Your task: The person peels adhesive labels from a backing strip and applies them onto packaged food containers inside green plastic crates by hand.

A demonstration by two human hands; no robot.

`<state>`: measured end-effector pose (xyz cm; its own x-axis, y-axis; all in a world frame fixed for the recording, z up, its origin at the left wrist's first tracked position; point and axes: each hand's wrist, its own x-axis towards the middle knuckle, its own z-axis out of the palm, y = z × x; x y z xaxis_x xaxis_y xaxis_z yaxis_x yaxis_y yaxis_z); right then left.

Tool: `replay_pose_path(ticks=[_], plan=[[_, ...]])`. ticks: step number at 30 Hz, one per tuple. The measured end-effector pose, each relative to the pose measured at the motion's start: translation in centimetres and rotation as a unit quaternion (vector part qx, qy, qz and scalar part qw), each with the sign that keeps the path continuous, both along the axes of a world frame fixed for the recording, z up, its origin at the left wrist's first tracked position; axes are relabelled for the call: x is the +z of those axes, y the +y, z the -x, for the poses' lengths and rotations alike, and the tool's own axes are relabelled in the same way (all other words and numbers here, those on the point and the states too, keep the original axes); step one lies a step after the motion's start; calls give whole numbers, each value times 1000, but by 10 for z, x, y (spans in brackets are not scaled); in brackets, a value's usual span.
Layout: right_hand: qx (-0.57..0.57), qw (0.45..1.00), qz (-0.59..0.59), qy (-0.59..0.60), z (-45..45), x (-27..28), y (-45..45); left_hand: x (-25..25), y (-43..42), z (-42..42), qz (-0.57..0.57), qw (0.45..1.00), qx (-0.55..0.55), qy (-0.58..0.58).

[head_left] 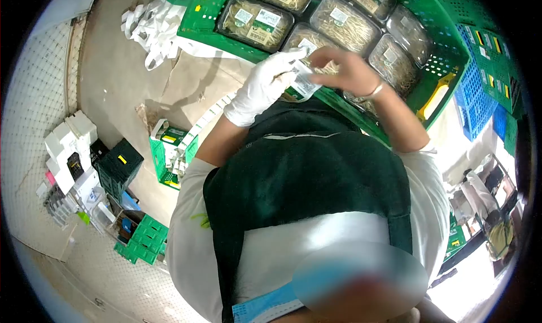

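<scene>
My left hand (265, 86), in a white glove, is closed with its fingers around a white printed label (305, 81). Under that label shows the edge of a clear pack with green on it; I cannot make out how it is supported. Bare and smeared by motion, my right hand (349, 72) is at the label's right side, fingers bent toward it; whether they pinch anything is unclear. In front of both hands stands a green crate (451, 58) with several clear-lidded packs of sprouts (345, 24). A strip of white labels (212, 113) runs up toward my left wrist.
Beside my left arm, a small green crate (169, 182) holds label strips and a box. Crumpled white strips (152, 27) lie on the floor. Black (119, 165) and green crates (148, 241) stand at left, blue (474, 100) and green ones at right.
</scene>
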<state>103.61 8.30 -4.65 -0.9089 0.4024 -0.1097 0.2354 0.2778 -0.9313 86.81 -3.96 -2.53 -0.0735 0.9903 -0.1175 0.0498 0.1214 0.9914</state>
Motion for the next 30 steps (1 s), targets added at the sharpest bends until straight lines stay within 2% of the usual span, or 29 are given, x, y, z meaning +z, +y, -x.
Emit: replay_pose_path(ticks=[2,3,5,6,8,9,10,11,12,13,14,16,17,18,20,22,24,25,26,27,28,30], plan=[[-23,997,6,-68,8,14,-16,-1,-3,-12,9,999,49,-11],[-21,998,4,-66,7,19,-21,0,-6,-13,8,999,52,-9],[-81,994,13,-69,3,27,-24,4,-9,-12,83,992,60,74],[-84,994,9,-70,-3,26,-27,4,-11,-16,79,993,58,72],[-97,994,-47,20,-16,22,-30,5,-14,-27,59,990,59,116],[-122,982,-142,14,-26,21,-13,11,-13,-28,117,978,12,173],[-177,966,-185,-46,-37,14,14,0,-20,-27,63,994,47,81],[-222,959,-171,-32,-52,-5,50,-2,-26,-22,95,993,61,41],[-237,937,-237,-99,-61,-10,76,-4,-32,-15,127,989,76,1],[-231,928,-264,-125,-66,-29,92,-11,-40,-6,169,980,89,-52],[-194,924,-287,-162,-69,-59,102,-10,-44,-5,171,980,89,-51],[-141,882,-359,-270,-57,-108,99,-8,-50,-6,215,968,105,-74],[-136,845,-433,-282,-57,-134,94,-11,-54,-10,195,969,112,-102],[-130,804,-502,-291,-53,-140,87,-12,-57,-10,198,968,115,-103],[-205,784,-530,-250,-60,-140,74,-10,-62,-5,213,971,64,-84],[-233,764,-540,-264,-62,-117,61,-7,-61,-7,177,976,76,-97],[-221,913,-264,-217,-56,-95,42,-4,-54,-19,137,980,86,-116],[-173,974,63,-134,-52,-84,27,1,-48,-29,102,973,120,-170],[-104,971,213,-29,-36,-26,2,4,-45,-34,64,961,153,-221],[-66,963,256,45,-30,-3,-19,-6,-52,-28,112,965,124,-203],[-22,980,187,70,-25,1,-30,-6,-53,-18,109,965,123,-203],[-28,996,-1,-86,-18,36,-37,-3,-53,-1,114,993,-34,9]])
